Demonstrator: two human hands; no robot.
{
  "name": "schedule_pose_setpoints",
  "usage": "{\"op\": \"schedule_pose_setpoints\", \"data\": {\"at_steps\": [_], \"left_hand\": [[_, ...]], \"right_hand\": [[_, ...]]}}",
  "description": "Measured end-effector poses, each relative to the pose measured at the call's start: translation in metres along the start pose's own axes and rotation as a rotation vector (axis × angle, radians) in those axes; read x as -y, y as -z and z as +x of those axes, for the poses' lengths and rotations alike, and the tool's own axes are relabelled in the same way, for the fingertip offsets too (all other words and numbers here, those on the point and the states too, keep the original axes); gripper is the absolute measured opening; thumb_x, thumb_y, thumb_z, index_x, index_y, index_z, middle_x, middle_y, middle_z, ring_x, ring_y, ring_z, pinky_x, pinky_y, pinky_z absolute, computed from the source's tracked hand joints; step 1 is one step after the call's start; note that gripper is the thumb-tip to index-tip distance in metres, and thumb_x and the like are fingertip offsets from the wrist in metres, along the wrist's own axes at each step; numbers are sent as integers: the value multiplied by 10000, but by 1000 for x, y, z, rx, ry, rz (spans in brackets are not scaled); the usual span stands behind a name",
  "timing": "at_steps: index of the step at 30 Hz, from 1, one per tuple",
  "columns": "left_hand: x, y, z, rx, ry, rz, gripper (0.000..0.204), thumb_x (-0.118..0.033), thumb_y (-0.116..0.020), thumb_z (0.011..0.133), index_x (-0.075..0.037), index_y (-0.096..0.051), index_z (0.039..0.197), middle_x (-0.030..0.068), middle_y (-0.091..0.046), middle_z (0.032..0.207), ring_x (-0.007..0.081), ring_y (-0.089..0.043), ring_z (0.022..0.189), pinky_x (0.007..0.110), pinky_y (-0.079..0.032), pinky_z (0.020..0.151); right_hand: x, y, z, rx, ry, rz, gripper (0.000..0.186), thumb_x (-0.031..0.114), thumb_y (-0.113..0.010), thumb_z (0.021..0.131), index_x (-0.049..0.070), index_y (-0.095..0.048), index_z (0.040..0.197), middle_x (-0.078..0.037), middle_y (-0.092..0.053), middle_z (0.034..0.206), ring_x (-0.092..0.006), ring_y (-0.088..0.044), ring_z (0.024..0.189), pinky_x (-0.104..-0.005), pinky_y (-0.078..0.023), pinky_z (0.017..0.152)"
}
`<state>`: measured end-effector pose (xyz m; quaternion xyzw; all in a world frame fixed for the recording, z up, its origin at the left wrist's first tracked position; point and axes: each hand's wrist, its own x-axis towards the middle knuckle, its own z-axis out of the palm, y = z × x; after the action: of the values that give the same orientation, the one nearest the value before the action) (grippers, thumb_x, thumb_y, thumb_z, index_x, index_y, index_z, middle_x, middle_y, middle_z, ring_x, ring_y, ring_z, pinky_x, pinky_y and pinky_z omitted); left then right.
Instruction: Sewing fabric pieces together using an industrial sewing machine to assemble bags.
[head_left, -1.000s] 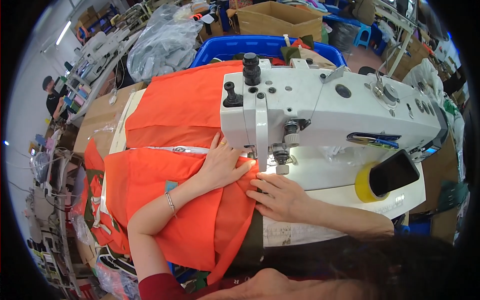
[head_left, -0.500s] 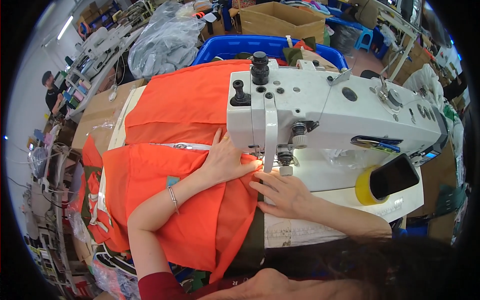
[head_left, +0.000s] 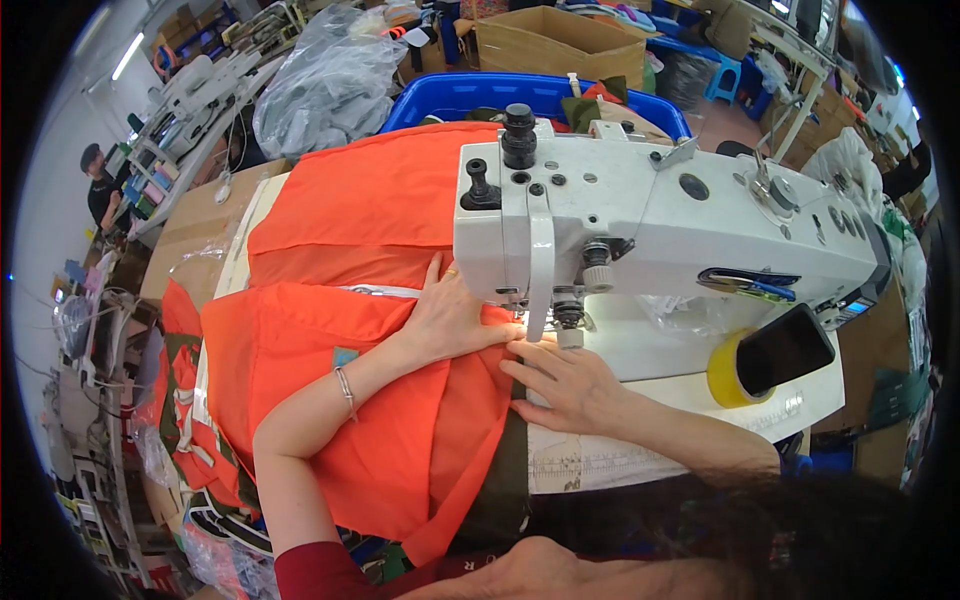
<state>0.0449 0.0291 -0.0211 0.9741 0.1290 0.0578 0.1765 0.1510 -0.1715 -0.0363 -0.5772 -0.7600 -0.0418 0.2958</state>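
Note:
An orange fabric piece (head_left: 345,445) with a dark green edge lies across the bed of a white sewing machine (head_left: 640,215). My left hand (head_left: 447,318) rests on the cloth left of the needle, fingers stretched out and thumb pointing toward the presser foot. Just in front of the foot, my right hand (head_left: 568,385) lies with its fingers extended over the fabric's right edge. The fingertips of both hands nearly meet beside the lit needle area, whose stitching point is mostly hidden. A white zipper (head_left: 382,291) runs across the cloth beyond my left wrist.
A yellow tape roll (head_left: 728,372) with a black phone (head_left: 787,350) leaning on it stands right of my right hand. Behind the machine is a blue bin (head_left: 450,92) holding fabric. A cardboard box (head_left: 560,45) stands farther back; another person (head_left: 100,190) is at far left.
The orange fabric has shifted slightly, and its lower edge now hangs as a more distinct band. Part of the zipper is more covered. Both hands keep nearly the same place and pose.

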Motion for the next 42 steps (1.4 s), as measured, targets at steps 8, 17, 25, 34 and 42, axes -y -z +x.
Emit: {"op": "schedule_pose_setpoints", "data": {"at_steps": [8, 17, 25, 34, 42], "left_hand": [[-15, 31, -26, -77, -92, -86, 367, -329, -679, 822, -70, -655, 1080, 124, -606, 1165, 324, -504, 1183, 525, -305, 1079], [-39, -3, -56, -298, -337, 19, 359, -1, -612, 780, -22, -622, 1139, 92, -604, 1162, 305, -571, 1015, 441, -461, 875], [-36, -3, -57, -270, -347, 62, 408, 21, -603, 735, -7, -615, 1142, 96, -587, 1225, 315, -571, 1040, 436, -475, 865], [-35, -3, -58, -273, -386, 77, 444, 11, -614, 714, -7, -614, 1157, 100, -585, 1238, 330, -574, 1038, 436, -491, 881], [-34, -2, -54, -280, -395, 88, 432, -18, -622, 740, -21, -613, 1172, 102, -587, 1227, 333, -575, 1040, 434, -488, 888]], "right_hand": [[-3, 0, -7, -156, 65, -92, 319, 178, -716, 755, 7, -642, 1013, -90, -618, 1063, -236, -589, 944, -352, -486, 824], [0, 4, -9, -129, 131, -75, 272, 139, -690, 762, -2, -647, 991, -89, -615, 1060, -243, -570, 1020, -351, -482, 869], [-1, 5, -10, -66, 91, -53, 305, 133, -719, 749, 29, -658, 1029, -73, -621, 1116, -230, -579, 1073, -353, -492, 860], [1, 6, -11, -41, 81, -36, 329, 140, -719, 757, 29, -651, 1060, -73, -615, 1152, -229, -576, 1093, -348, -484, 868], [2, 7, -9, -37, 79, -66, 316, 151, -702, 775, 7, -640, 1049, -87, -601, 1132, -235, -560, 1069, -350, -470, 875]]}}
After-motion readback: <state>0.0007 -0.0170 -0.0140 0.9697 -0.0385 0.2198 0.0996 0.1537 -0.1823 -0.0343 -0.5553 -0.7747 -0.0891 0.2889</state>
